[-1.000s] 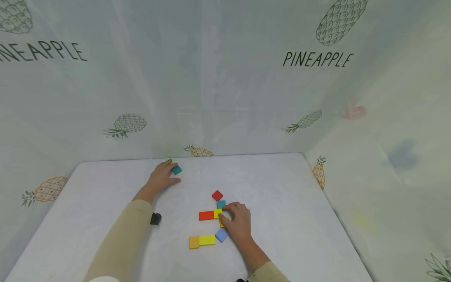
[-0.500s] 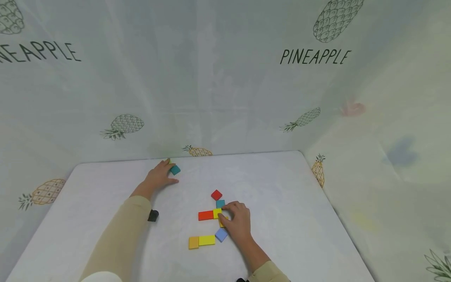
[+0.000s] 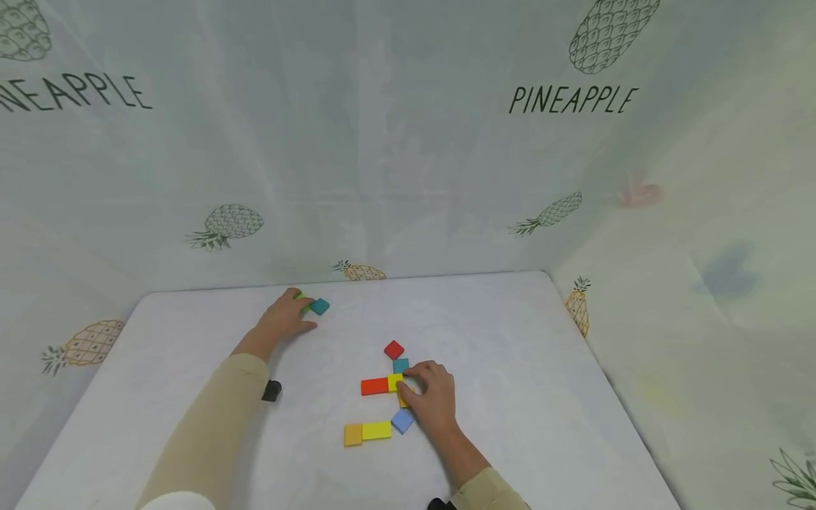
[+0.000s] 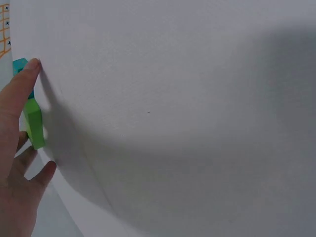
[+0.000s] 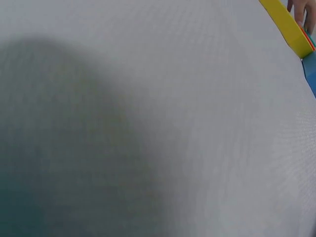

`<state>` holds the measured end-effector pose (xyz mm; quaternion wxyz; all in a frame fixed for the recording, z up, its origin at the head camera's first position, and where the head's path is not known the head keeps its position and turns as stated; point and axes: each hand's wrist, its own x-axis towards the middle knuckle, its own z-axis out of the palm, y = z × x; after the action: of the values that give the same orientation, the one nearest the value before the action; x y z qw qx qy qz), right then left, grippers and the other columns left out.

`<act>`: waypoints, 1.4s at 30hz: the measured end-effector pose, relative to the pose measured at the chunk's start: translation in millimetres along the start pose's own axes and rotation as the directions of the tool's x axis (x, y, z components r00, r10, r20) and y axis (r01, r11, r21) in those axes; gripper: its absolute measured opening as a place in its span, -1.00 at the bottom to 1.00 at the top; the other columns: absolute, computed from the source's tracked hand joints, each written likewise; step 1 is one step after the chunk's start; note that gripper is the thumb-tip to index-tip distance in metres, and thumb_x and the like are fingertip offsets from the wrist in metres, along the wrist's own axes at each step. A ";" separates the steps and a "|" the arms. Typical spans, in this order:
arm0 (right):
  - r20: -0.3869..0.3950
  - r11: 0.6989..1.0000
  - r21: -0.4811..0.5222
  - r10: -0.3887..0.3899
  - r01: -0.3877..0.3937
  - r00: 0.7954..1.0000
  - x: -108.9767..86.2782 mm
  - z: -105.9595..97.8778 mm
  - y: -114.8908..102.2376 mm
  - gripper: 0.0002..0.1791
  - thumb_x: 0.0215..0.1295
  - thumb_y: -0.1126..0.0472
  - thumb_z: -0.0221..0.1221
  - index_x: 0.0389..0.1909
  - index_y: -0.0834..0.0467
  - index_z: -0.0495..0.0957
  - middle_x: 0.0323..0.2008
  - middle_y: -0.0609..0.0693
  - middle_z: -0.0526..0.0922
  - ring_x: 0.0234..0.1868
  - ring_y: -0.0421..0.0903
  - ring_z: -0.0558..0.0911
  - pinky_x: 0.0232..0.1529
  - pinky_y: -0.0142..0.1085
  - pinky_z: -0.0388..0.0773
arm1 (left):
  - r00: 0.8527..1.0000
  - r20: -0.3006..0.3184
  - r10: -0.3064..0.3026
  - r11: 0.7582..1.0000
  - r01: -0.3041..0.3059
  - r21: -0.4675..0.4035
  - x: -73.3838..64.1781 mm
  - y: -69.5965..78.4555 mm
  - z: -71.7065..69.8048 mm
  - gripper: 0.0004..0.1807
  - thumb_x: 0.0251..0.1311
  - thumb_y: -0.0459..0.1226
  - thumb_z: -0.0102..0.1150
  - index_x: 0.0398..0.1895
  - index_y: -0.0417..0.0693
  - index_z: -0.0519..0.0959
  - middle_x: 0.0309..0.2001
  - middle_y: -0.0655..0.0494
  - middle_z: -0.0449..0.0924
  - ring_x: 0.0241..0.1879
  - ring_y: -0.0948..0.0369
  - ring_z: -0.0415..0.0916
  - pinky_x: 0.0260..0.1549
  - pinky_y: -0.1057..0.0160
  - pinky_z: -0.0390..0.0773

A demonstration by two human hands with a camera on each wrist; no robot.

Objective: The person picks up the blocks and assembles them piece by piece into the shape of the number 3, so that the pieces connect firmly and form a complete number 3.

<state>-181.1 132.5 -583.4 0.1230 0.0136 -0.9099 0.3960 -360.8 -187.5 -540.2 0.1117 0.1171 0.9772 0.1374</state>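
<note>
In the head view, my left hand (image 3: 280,319) reaches to the table's back left, fingers at a green block (image 3: 303,302) and thumb held apart. A teal block (image 3: 320,306) lies just right of it. The left wrist view shows the green block (image 4: 33,123) by the fingers, with the thumb overlapping the teal block. My right hand (image 3: 435,400) rests in the middle, thumb and forefinger curved and apart at the edge of a yellow square block (image 3: 395,383). An orange block (image 3: 406,400) is partly hidden under the thumb.
Around the right hand lie a red rectangle (image 3: 374,386), teal square (image 3: 400,365), red diamond (image 3: 394,350), blue diamond (image 3: 402,421), yellow rectangle (image 3: 377,431) and orange square (image 3: 353,435). A pineapple-print curtain (image 3: 408,142) stands behind the white table (image 3: 497,340).
My left hand has shifted slightly left, away from the teal block, and more of the green block shows. The right hand and the blocks by it stay put.
</note>
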 end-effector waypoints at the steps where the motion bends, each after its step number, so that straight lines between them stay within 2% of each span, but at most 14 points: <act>1: 0.003 1.000 -0.002 0.001 -0.001 1.000 0.1 -0.3 -0.2 -0.77 0.09 0.00 0.38 -0.20 -0.12 0.70 -0.19 -0.28 0.50 -0.07 -0.20 0.45 -0.02 -0.11 0.39 | 1.000 0.000 -0.007 1.000 0.007 -0.004 -0.8 0.2 -0.1 -0.27 0.14 -0.05 0.37 0.34 -0.14 0.38 0.39 -0.34 0.03 0.36 -0.29 0.04 0.25 -0.23 0.16; 6: 0.010 1.000 -0.014 0.018 -0.018 1.000 0.5 -2.0 -1.0 -0.76 0.09 -0.01 0.37 -0.19 -0.11 0.70 -0.19 -0.27 0.51 -0.07 -0.19 0.45 -0.02 -0.13 0.39 | 1.000 -0.016 0.004 0.999 -0.003 0.038 -6.6 2.3 -2.3 -0.33 0.15 -0.07 0.36 0.30 -0.11 0.44 0.32 -0.32 0.15 0.29 -0.27 0.16 0.19 -0.23 0.26; 14: 0.007 1.000 -0.011 0.016 -0.016 1.000 -0.1 -3.9 -3.0 -0.76 0.08 0.01 0.38 -0.20 -0.09 0.70 -0.19 -0.24 0.52 -0.07 -0.16 0.45 -0.03 -0.11 0.39 | 0.997 -0.034 0.062 0.993 -0.058 0.107 -12.7 -0.7 -0.1 -0.46 0.18 -0.08 0.34 0.19 -0.10 0.54 0.09 -0.22 0.44 0.07 -0.18 0.41 0.03 -0.18 0.42; 21: -0.002 1.000 -0.018 0.007 -0.007 1.000 -0.5 -1.3 -0.9 -0.78 0.09 0.01 0.37 -0.21 -0.10 0.70 -0.21 -0.23 0.53 -0.08 -0.15 0.46 -0.03 -0.11 0.39 | 0.996 -0.022 0.082 0.992 -0.079 0.097 -17.0 -1.2 3.0 -0.54 0.11 -0.09 0.39 0.07 -0.05 0.63 -0.06 -0.06 0.51 -0.02 -0.08 0.48 0.00 -0.10 0.47; 29: 0.008 0.999 -0.021 0.029 -0.028 1.000 0.5 1.9 1.9 -0.77 0.11 -0.02 0.35 -0.20 -0.10 0.69 -0.21 -0.25 0.52 -0.07 -0.17 0.45 0.01 -0.11 0.38 | 0.992 -0.056 0.112 0.992 -0.109 0.055 -26.1 3.0 4.2 -0.65 0.14 -0.20 0.37 -0.02 -0.12 0.64 -0.13 -0.05 0.55 -0.05 -0.06 0.51 0.03 -0.05 0.46; 37: 0.028 0.998 -0.018 0.057 -0.057 0.998 0.1 0.6 -1.8 -0.76 0.11 -0.01 0.35 -0.18 -0.10 0.69 -0.20 -0.24 0.53 -0.05 -0.16 0.45 0.03 -0.11 0.38 | 0.993 -0.045 0.109 0.994 -0.108 0.006 -33.6 21.7 6.1 -0.60 0.10 -0.18 0.41 0.00 -0.10 0.64 -0.11 -0.04 0.54 -0.07 0.00 0.51 -0.01 -0.03 0.49; 42: 0.026 0.999 -0.013 0.052 -0.051 0.998 -0.6 -0.1 -3.8 -0.77 0.11 0.00 0.36 -0.19 -0.09 0.69 -0.21 -0.24 0.54 -0.06 -0.15 0.45 0.03 -0.10 0.38 | 0.996 -0.041 0.082 0.996 -0.083 -0.013 -35.5 37.0 11.7 -0.62 0.08 -0.16 0.43 -0.03 -0.06 0.65 -0.12 0.01 0.55 -0.07 0.04 0.50 -0.03 0.01 0.50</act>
<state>-180.1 130.0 -580.8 0.1007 -0.0053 -0.9138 0.3934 -316.9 -159.3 -533.7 0.0869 0.1537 0.9726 0.1514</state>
